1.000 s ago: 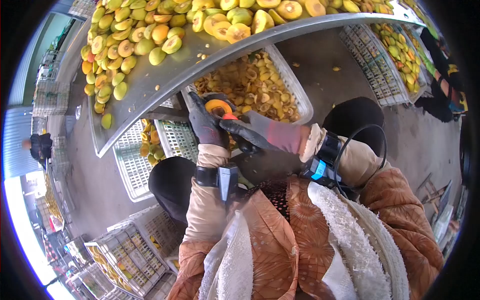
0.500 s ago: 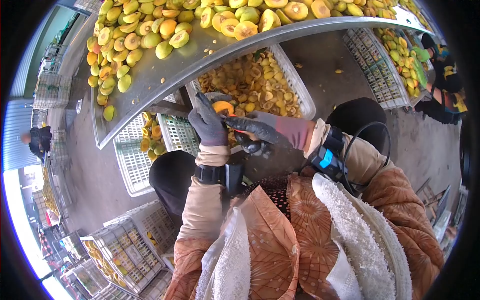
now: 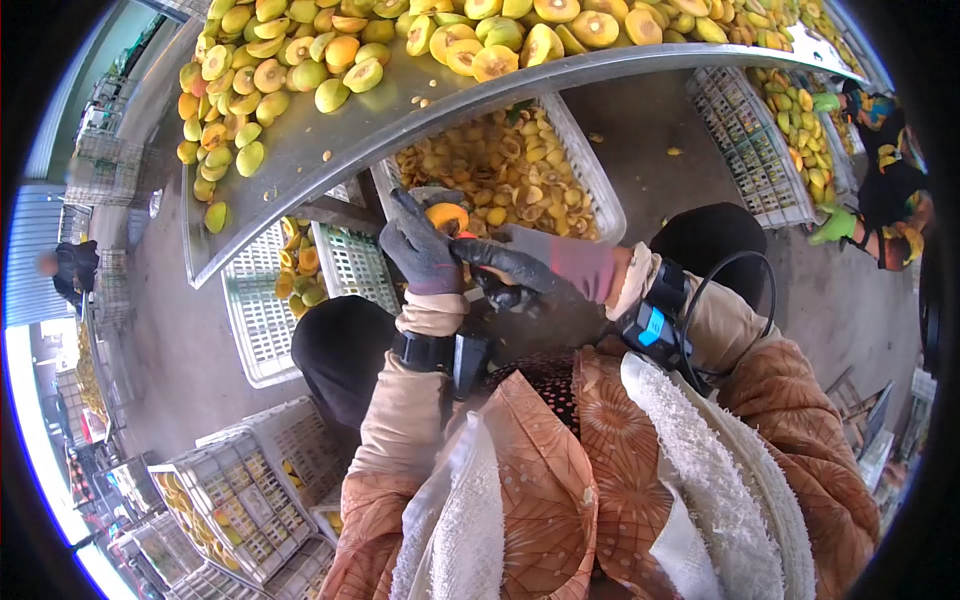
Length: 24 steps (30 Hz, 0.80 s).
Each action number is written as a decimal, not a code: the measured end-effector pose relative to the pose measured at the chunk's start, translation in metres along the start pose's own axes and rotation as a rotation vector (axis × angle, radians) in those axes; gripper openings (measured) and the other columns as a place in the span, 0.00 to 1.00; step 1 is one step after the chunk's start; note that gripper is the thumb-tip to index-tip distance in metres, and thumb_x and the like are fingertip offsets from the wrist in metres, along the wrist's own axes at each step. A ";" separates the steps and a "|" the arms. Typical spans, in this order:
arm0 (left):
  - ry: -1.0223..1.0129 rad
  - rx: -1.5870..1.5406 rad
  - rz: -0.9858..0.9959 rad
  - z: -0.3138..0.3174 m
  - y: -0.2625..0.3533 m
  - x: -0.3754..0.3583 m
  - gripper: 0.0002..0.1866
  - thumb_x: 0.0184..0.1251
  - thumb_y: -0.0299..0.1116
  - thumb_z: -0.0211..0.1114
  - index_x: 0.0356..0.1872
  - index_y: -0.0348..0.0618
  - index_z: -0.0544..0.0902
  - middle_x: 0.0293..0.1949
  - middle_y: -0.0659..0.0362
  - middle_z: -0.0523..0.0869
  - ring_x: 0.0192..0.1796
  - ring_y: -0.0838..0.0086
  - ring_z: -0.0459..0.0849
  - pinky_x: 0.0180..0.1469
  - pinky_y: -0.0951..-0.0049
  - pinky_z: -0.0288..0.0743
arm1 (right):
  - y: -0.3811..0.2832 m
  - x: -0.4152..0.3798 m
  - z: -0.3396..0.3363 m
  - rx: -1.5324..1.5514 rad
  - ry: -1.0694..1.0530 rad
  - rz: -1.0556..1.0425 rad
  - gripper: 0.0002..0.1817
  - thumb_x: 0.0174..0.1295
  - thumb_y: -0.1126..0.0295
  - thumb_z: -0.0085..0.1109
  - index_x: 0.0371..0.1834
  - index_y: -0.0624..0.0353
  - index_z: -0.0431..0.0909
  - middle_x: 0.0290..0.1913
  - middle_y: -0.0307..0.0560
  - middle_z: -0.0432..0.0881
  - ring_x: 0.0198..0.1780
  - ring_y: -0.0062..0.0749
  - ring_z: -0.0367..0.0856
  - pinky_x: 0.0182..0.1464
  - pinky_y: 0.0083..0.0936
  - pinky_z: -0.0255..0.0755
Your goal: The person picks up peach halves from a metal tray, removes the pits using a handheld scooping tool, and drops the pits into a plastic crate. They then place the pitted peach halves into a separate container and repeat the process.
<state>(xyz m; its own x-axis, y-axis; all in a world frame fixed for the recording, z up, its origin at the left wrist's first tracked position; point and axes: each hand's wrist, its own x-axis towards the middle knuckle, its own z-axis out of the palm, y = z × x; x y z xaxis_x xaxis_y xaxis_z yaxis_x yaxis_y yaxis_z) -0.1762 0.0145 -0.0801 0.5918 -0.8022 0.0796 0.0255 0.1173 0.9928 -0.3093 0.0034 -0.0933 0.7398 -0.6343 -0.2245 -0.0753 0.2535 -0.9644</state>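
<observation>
My left hand (image 3: 420,250), in a grey glove, is closed around a halved peach (image 3: 447,215), with its orange flesh and hollow facing up. My right hand (image 3: 525,262), gloved in grey and pink, is closed with its fingertips up against the fruit. Between those fingertips shows a small orange-red bit of a tool; the rest of the tool is hidden by the glove. Both hands are held over my lap, in front of a white crate (image 3: 612,205) full of cut peach pieces and peelings.
A metal table (image 3: 375,125) heaped with halved peaches (image 3: 495,62) spans the top. White crates stand below left (image 3: 255,325), behind left (image 3: 235,490) and at right (image 3: 735,150). A co-worker's green-gloved hand (image 3: 832,226) is at far right; another person (image 3: 75,270) stands far left.
My hands stay together at the peach half, with only slight shifts of the fingers. At right, the co-worker's green-gloved hand has moved down from the crate's fruit. The view has tilted slightly.
</observation>
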 end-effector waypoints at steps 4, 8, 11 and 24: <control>-0.113 0.025 0.118 -0.008 -0.004 0.004 0.25 0.71 0.51 0.46 0.31 0.37 0.78 0.27 0.58 0.79 0.26 0.76 0.77 0.25 0.78 0.72 | -0.025 0.000 -0.005 0.426 -0.179 0.454 0.16 0.66 0.54 0.49 0.36 0.55 0.74 0.21 0.32 0.68 0.18 0.14 0.62 0.20 0.15 0.55; -0.062 -0.095 0.003 -0.002 0.013 0.000 0.26 0.75 0.43 0.40 0.30 0.31 0.80 0.25 0.54 0.83 0.25 0.75 0.80 0.30 0.80 0.72 | -0.019 -0.006 0.009 0.161 -0.030 0.055 0.21 0.64 0.47 0.49 0.25 0.54 0.72 0.17 0.32 0.66 0.16 0.14 0.60 0.18 0.15 0.52; -0.393 0.247 0.372 -0.017 0.022 0.009 0.30 0.75 0.47 0.40 0.23 0.33 0.80 0.21 0.55 0.82 0.22 0.74 0.79 0.30 0.80 0.72 | -0.048 -0.012 0.007 0.181 -0.100 0.213 0.23 0.63 0.43 0.48 0.26 0.52 0.70 0.16 0.32 0.65 0.14 0.15 0.59 0.18 0.15 0.51; -0.159 -0.147 0.041 -0.069 0.013 0.043 0.25 0.66 0.55 0.52 0.47 0.41 0.72 0.36 0.58 0.79 0.38 0.70 0.79 0.35 0.69 0.78 | -0.017 0.007 -0.012 0.080 0.018 0.112 0.21 0.66 0.51 0.49 0.32 0.59 0.76 0.24 0.36 0.73 0.26 0.17 0.70 0.27 0.19 0.64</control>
<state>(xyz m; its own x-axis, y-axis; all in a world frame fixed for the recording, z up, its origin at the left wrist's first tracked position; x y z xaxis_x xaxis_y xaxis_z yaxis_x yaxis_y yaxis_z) -0.0944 0.0218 -0.0696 0.4603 -0.8760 0.1441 0.1286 0.2264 0.9655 -0.3105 -0.0142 -0.0804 0.7176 -0.6116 -0.3330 -0.1025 0.3802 -0.9192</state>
